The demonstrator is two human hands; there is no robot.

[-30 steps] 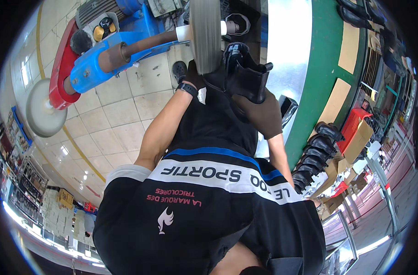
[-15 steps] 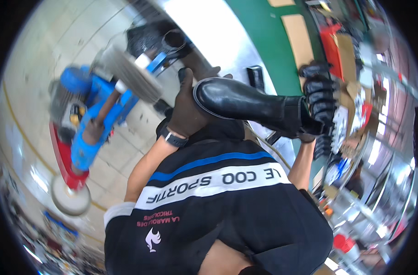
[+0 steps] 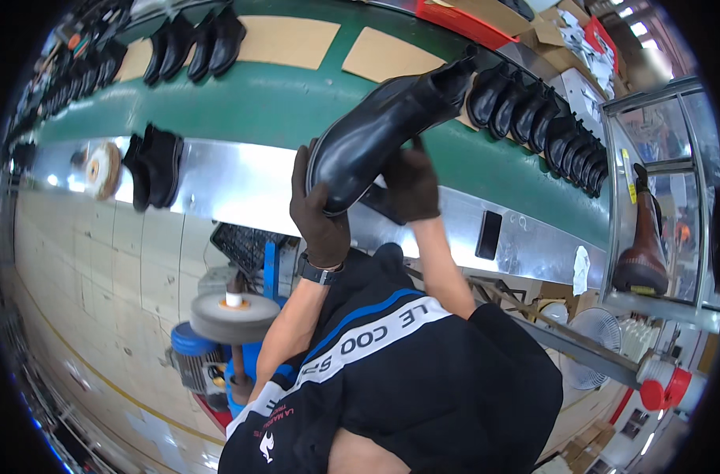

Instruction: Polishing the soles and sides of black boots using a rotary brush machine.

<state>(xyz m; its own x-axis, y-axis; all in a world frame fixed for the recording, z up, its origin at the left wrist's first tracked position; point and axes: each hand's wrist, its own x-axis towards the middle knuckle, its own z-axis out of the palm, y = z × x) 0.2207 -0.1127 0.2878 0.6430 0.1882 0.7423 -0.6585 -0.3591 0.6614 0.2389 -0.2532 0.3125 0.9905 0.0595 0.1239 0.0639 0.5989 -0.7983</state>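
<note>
A glossy black ankle boot point(image 3: 376, 126) is raised at an angle over the bench, toe toward me and shaft pointing up and right. My left hand point(image 3: 320, 213), in a dark brown glove, is closed around its toe, thumb on the near side. My right hand point(image 3: 414, 186), gloved the same, is under the boot's middle, close to or touching it. Its fingers are partly hidden and slightly blurred. A dark flat thing point(image 3: 382, 202) shows beside that hand; its kind is unclear.
Black boots point(image 3: 526, 114) line the green bench top point(image 3: 273, 107), with another pair point(image 3: 156, 166) on its metal ledge. A phone point(image 3: 489, 235) and a white cloth point(image 3: 581, 268) are on the ledge. A machine with a grey wheel point(image 3: 241, 318) stands left of me; a glass cabinet point(image 3: 668, 197) stands right.
My view has turned toward the bench, and the wheel machine now appears lower. The boot's shaft has tilted upward. My right hand has left the shaft end and come toward the boot's middle.
</note>
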